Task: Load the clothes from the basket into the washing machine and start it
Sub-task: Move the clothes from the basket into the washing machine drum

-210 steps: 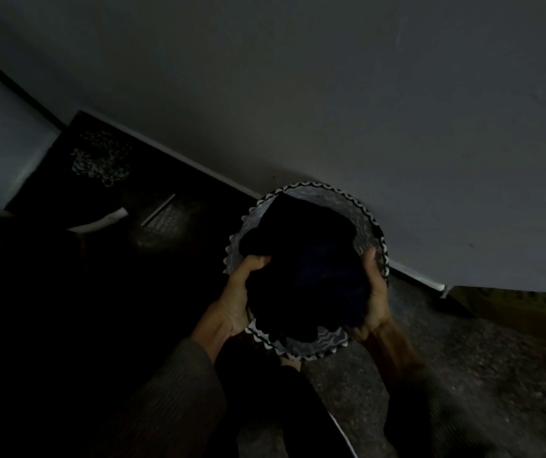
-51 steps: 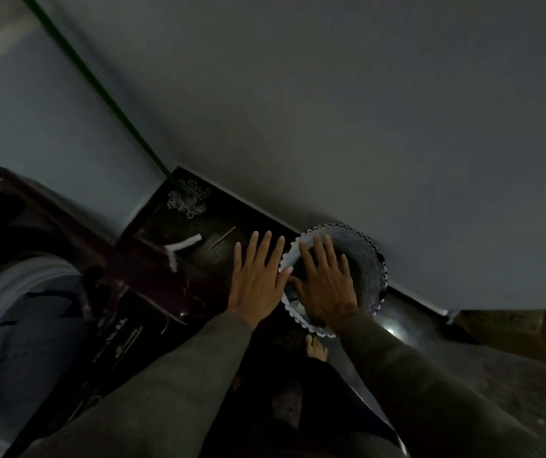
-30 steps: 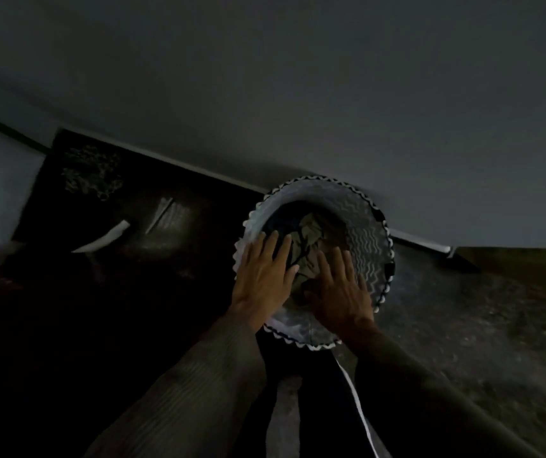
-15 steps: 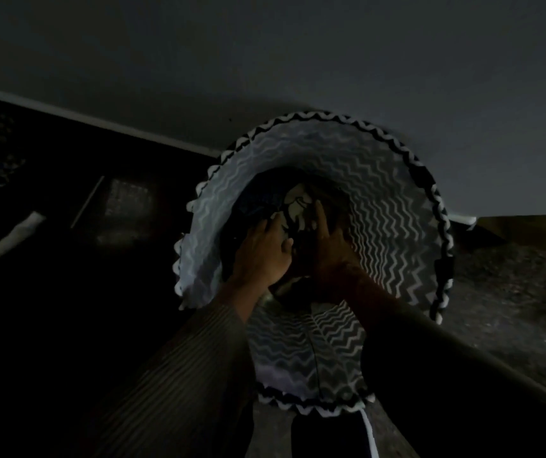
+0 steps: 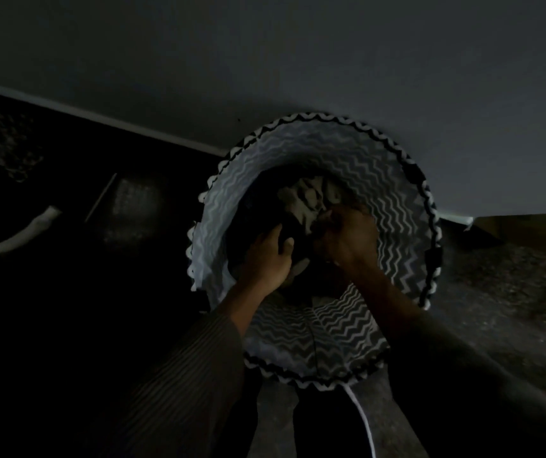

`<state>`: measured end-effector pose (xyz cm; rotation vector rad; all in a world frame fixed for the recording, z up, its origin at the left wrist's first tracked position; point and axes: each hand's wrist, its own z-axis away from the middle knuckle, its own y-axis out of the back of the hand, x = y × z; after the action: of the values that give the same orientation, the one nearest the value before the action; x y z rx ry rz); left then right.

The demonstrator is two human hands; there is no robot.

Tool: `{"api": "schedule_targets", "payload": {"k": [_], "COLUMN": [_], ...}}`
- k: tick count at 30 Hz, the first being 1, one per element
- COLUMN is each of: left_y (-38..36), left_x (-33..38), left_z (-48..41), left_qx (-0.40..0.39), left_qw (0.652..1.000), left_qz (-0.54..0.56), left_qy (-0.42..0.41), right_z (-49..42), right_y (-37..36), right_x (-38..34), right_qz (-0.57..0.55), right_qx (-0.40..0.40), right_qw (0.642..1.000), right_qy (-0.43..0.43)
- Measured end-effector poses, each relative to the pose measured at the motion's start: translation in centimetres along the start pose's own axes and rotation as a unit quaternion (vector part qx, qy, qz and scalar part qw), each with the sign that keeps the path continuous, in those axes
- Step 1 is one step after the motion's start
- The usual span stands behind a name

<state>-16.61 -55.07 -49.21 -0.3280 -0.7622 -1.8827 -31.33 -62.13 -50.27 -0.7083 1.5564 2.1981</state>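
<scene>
Clothes (image 5: 308,200) sit low in the bottom of the zigzag basket (image 5: 397,209): a pale patterned piece over darker stuff, hard to separate in this light

Head view, both hands down inside. Left hand (image 5: 271,256) curled into the dark fabric at the near left, thumb on top. Right hand (image 5: 347,239) bunched in a fist on the patterned cloth's edge

My judgement: take the lot in one scoop. Dig fingers under the pile to the base, draw both hands together, lift straight up so nothing drags on the soft wall or trails over the rim. Then look in for small items. Washing machine not in view

Basket stands on a dim speckled floor (image 5: 496,292), close against a plain grey wall (image 5: 331,61). White skirting (image 5: 99,117) runs along its foot. Room very dark, left side nearly black; a pale strip (image 5: 23,234) lies there, can't tell what
</scene>
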Motion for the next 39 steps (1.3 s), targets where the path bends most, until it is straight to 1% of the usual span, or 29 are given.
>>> {"api": "schedule_targets", "payload": {"k": [1,3,5,6,7,9,11,12,14,15,16,18,20,21,22,24,25,27,29,31,33,35,37,38,39], "left_y": [0.3,0.9,1.6,2.0,2.3,2.9,3.4,3.7,4.6,5.2,5.8,7.0,8.2,8.8,9.4,10.3,10.8,11.6,12.8,14.1,15.2,16.2,17.3,17.8,18.2], "left_x": [0.6,2.1,3.6,4.2,4.8,5.8,6.6,6.9,7.4,7.6,7.8,8.0,8.5,8.7,9.0,9.3,9.5,10.3,11.4,12.2,12.7,13.2,13.9,14.3,14.6], "left_z": [0.9,2.8,4.8,5.7,6.6,8.1,9.4,10.0,11.6,12.3,13.1,14.6,16.5,17.6,18.6,20.4,21.2,22.9,25.0,26.9,28.4,29.8,31.8,32.8,33.9], "left_qx": [0.007,0.019,0.016,0.009,-0.003,-0.032,-0.038,-0.022,0.011,0.017,0.015,0.007,-0.012,-0.025,-0.044,-0.059,-0.05,-0.02,0.027,0.084,0.136,0.191,0.232,0.244,0.257], "left_qw": [0.999,0.986,0.963,0.945,0.923,0.877,0.843,0.833,0.824,0.819,0.812,0.789,0.765,0.758,0.754,0.768,0.781,0.792,0.793,0.79,0.787,0.775,0.754,0.739,0.724], "left_qz": [0.044,0.161,0.261,0.314,0.369,0.465,0.53,0.549,0.566,0.572,0.582,0.614,0.643,0.65,0.653,0.634,0.62,0.609,0.608,0.607,0.6,0.6,0.61,0.622,0.632], "left_qy": [0.014,0.043,0.071,0.087,0.104,0.116,0.082,0.06,0.033,0.028,0.026,0.033,0.039,0.044,0.05,0.06,0.054,0.017,-0.007,-0.025,-0.048,-0.059,-0.078,-0.089,-0.101], "right_z": [0.5,1.7,3.0,3.8,4.5,5.9,7.2,7.9,8.9,9.2,9.5,9.9,10.4,10.6,10.8,11.3,11.7,12.5,13.4,14.5,15.8,17.6,19.2,19.9,20.3], "right_y": [1.2,4.3,6.5,7.4,8.1,9.0,9.9,10.5,11.5,11.8,12.3,13.1,14.0,14.4,15.0,16.0,16.6,17.6,18.6,19.6,21.0,22.1,23.1,23.4,23.7], "right_x": [-0.4,-2.6,-4.7,-5.8,-6.9,-8.3,-9.8,-10.7,-12.1,-12.6,-13.0,-14.0,-14.9,-15.3,-15.8,-17.1,-18.0,-19.8,-21.6,-23.3,-25.1,-26.7,-28.5,-29.4,-30.4], "right_qz": [-0.02,-0.063,-0.119,-0.15,-0.197,-0.309,-0.394,-0.419,-0.434,-0.432,-0.428,-0.391,-0.309,-0.248,-0.184,-0.099,-0.082,-0.062,-0.058,-0.09,-0.137,-0.243,-0.377,-0.409,-0.411], "right_qx": [0.016,0.017,0.028,0.034,0.033,0.012,-0.029,-0.051,-0.083,-0.096,-0.111,-0.123,-0.108,-0.096,-0.09,-0.09,-0.089,-0.088,-0.087,-0.082,-0.098,-0.149,-0.185,-0.186,-0.181], "right_qw": [0.999,0.996,0.988,0.982,0.97,0.933,0.898,0.885,0.88,0.883,0.888,0.91,0.945,0.962,0.97,0.967,0.962,0.951,0.947,0.944,0.942,0.929,0.893,0.884,0.886], "right_qy": [-0.025,-0.065,-0.093,-0.114,-0.141,-0.184,-0.196,-0.195,-0.174,-0.155,-0.129,-0.062,0.02,0.07,0.128,0.216,0.247,0.289,0.304,0.306,0.291,0.238,0.16,0.129,0.113]}}
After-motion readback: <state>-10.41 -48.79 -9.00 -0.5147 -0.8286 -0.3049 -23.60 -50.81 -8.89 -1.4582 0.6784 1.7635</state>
